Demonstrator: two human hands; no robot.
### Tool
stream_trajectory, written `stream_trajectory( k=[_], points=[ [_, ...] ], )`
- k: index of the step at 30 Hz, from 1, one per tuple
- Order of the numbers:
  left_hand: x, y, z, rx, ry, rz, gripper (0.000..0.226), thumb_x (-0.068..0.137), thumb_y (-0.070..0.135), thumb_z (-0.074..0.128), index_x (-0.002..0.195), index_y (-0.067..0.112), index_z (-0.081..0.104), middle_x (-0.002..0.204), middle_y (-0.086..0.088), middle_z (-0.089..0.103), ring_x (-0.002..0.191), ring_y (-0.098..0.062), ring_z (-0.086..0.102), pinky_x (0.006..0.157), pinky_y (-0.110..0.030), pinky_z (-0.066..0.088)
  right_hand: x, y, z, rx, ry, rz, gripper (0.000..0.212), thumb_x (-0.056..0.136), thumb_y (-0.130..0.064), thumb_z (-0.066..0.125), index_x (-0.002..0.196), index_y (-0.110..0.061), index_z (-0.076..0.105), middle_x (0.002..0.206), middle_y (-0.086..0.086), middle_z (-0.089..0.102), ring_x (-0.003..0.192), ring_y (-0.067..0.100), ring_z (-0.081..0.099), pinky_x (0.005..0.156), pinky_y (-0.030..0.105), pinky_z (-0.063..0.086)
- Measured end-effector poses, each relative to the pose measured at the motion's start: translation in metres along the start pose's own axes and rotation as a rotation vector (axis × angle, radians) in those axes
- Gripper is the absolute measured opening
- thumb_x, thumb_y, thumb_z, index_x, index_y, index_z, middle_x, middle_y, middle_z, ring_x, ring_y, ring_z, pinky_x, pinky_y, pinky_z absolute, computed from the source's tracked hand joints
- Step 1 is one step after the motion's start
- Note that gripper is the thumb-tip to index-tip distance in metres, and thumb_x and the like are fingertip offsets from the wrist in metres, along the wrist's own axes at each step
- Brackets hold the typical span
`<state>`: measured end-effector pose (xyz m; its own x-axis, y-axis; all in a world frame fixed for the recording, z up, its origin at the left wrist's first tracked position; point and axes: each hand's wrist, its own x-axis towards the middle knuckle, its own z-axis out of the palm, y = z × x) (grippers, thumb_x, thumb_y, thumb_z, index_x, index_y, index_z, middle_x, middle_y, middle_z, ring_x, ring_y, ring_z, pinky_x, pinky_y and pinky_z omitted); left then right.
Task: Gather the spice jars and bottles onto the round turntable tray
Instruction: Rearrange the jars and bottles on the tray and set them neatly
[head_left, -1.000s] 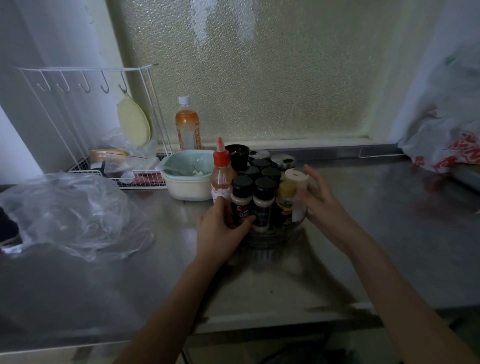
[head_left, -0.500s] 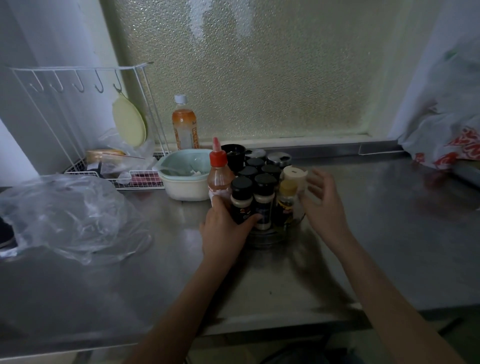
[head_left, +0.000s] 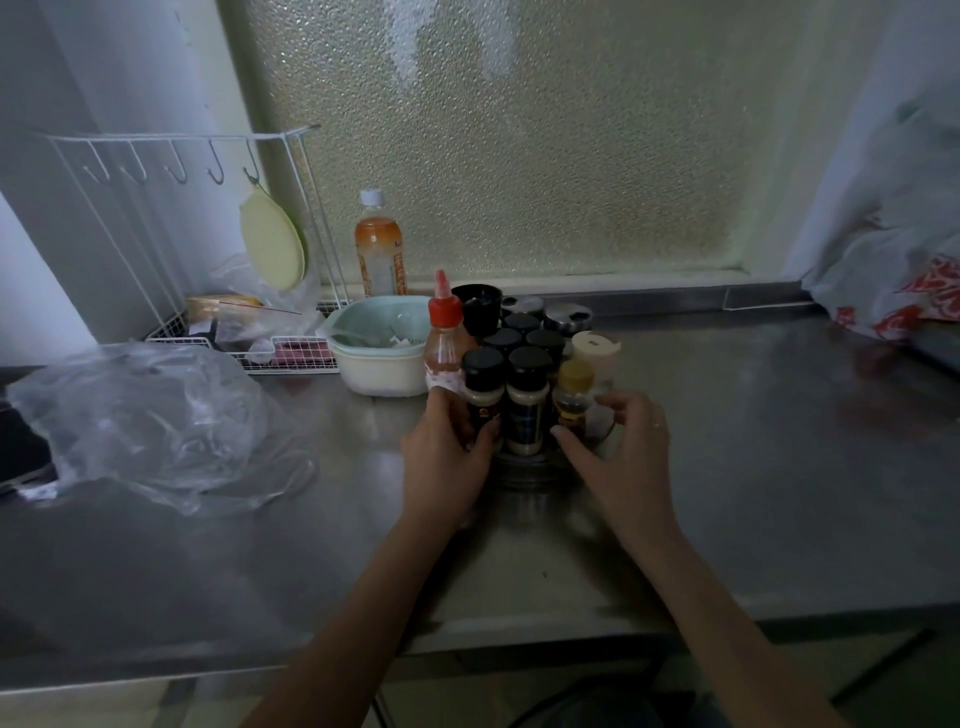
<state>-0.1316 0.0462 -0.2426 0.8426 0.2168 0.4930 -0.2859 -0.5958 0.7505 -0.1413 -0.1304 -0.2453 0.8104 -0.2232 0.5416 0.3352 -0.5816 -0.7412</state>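
Note:
A clear round turntable tray (head_left: 524, 467) stands mid-counter, packed with several black-capped spice jars (head_left: 527, 400), a red-capped sauce bottle (head_left: 444, 345), a small yellow-capped bottle (head_left: 573, 389), a white-lidded jar (head_left: 597, 353) and a black cup (head_left: 477, 307). My left hand (head_left: 447, 457) wraps the front-left black-capped jar (head_left: 483, 389) at the tray's left side. My right hand (head_left: 621, 452) rests at the tray's right front, fingers spread, thumb touching near the yellow-capped bottle's base.
A pale green bowl (head_left: 376, 345) sits just left of the tray. Behind it stand an orange drink bottle (head_left: 379, 249) and a white wire rack (head_left: 171, 244). A crumpled clear plastic bag (head_left: 150, 421) lies far left; a white-and-red bag (head_left: 893, 270) sits far right.
My right hand has dropped from the white-lidded jar to the tray's right front edge. My left hand has stayed on the front-left jar.

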Motion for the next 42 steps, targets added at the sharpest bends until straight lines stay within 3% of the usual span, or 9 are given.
stream_trajectory(
  k=[5, 8, 13, 20, 23, 26, 31, 38, 42],
  points=[
    [0.000, -0.002, -0.003, 0.022, -0.018, -0.002, 0.030, 0.078, 0.026, 0.070, 0.069, 0.012, 0.045, 0.059, 0.002, 0.054, 0.058, -0.018, 0.054, 0.055, -0.030, 0.040, 0.011, -0.009, 0.011, 0.016, -0.004, -0.009, 0.031, 0.075, -0.026, 0.076, 0.090, -0.014, 0.051, 0.078, 0.002, 0.060, 0.075, 0.020, 0.058, 0.063, 0.030, 0.045],
    [-0.002, 0.001, -0.006, 0.032, -0.021, 0.039, 0.032, 0.077, 0.024, 0.071, 0.063, 0.017, 0.043, 0.054, 0.009, 0.050, 0.053, -0.011, 0.051, 0.057, -0.026, 0.038, 0.009, -0.004, 0.014, 0.026, 0.048, 0.001, 0.034, 0.073, -0.024, 0.078, 0.087, -0.018, 0.047, 0.076, -0.001, 0.056, 0.072, 0.017, 0.056, 0.062, 0.023, 0.039],
    [-0.001, 0.001, -0.006, 0.010, -0.050, 0.033, 0.032, 0.077, 0.022, 0.071, 0.061, 0.017, 0.044, 0.054, 0.008, 0.049, 0.054, -0.012, 0.048, 0.057, -0.027, 0.036, 0.017, 0.000, 0.012, 0.006, 0.014, 0.021, 0.036, 0.072, -0.027, 0.079, 0.082, -0.015, 0.047, 0.072, 0.000, 0.055, 0.068, 0.018, 0.055, 0.059, 0.027, 0.039],
    [-0.008, 0.005, -0.013, 0.117, -0.060, 0.206, 0.028, 0.076, 0.037, 0.058, 0.060, 0.015, 0.055, 0.062, 0.002, 0.059, 0.067, -0.020, 0.057, 0.071, -0.037, 0.041, -0.002, 0.002, -0.003, 0.017, -0.027, -0.029, 0.033, 0.075, -0.029, 0.075, 0.092, -0.016, 0.050, 0.092, 0.002, 0.059, 0.089, 0.018, 0.055, 0.074, 0.019, 0.039],
    [-0.012, 0.009, -0.012, 0.197, -0.128, 0.318, 0.025, 0.073, 0.042, 0.061, 0.065, 0.019, 0.062, 0.069, 0.004, 0.063, 0.074, -0.018, 0.057, 0.073, -0.034, 0.039, -0.013, -0.001, -0.012, -0.176, -0.123, -0.240, 0.025, 0.075, -0.034, 0.074, 0.089, -0.020, 0.059, 0.091, 0.000, 0.063, 0.088, 0.020, 0.055, 0.074, 0.033, 0.045],
    [-0.009, 0.008, -0.008, 0.140, -0.233, 0.356, 0.020, 0.072, 0.036, 0.072, 0.072, 0.017, 0.064, 0.074, 0.004, 0.064, 0.080, -0.019, 0.055, 0.074, -0.036, 0.043, -0.012, -0.003, -0.013, -0.388, -0.203, -0.333, 0.022, 0.073, -0.036, 0.075, 0.082, -0.019, 0.063, 0.088, -0.001, 0.065, 0.086, 0.023, 0.054, 0.069, 0.038, 0.045],
    [0.002, -0.003, -0.002, 0.099, -0.310, 0.374, 0.026, 0.072, 0.034, 0.076, 0.064, 0.013, 0.063, 0.066, 0.001, 0.061, 0.075, -0.008, 0.045, 0.065, -0.020, 0.037, 0.002, 0.007, -0.011, -0.383, -0.258, -0.334, 0.025, 0.070, -0.032, 0.076, 0.073, -0.017, 0.057, 0.077, -0.001, 0.061, 0.081, 0.020, 0.044, 0.065, 0.031, 0.038],
    [0.041, -0.006, 0.028, 0.131, -0.336, 0.399, 0.028, 0.076, 0.027, 0.074, 0.064, 0.009, 0.057, 0.066, 0.000, 0.054, 0.072, -0.014, 0.044, 0.061, -0.024, 0.030, 0.043, 0.024, 0.003, -0.450, -0.252, -0.275, 0.025, 0.074, -0.035, 0.073, 0.078, -0.016, 0.058, 0.086, 0.004, 0.063, 0.089, 0.026, 0.049, 0.068, 0.036, 0.041],
    [0.060, -0.013, 0.050, 0.264, -0.245, 0.406, 0.026, 0.080, 0.032, 0.069, 0.072, 0.008, 0.060, 0.075, -0.010, 0.062, 0.080, -0.025, 0.051, 0.068, -0.031, 0.037, 0.066, 0.033, 0.022, -0.553, -0.214, -0.198, 0.026, 0.078, -0.037, 0.069, 0.088, -0.015, 0.060, 0.108, 0.011, 0.058, 0.101, 0.033, 0.049, 0.079, 0.039, 0.044]
  ],
)
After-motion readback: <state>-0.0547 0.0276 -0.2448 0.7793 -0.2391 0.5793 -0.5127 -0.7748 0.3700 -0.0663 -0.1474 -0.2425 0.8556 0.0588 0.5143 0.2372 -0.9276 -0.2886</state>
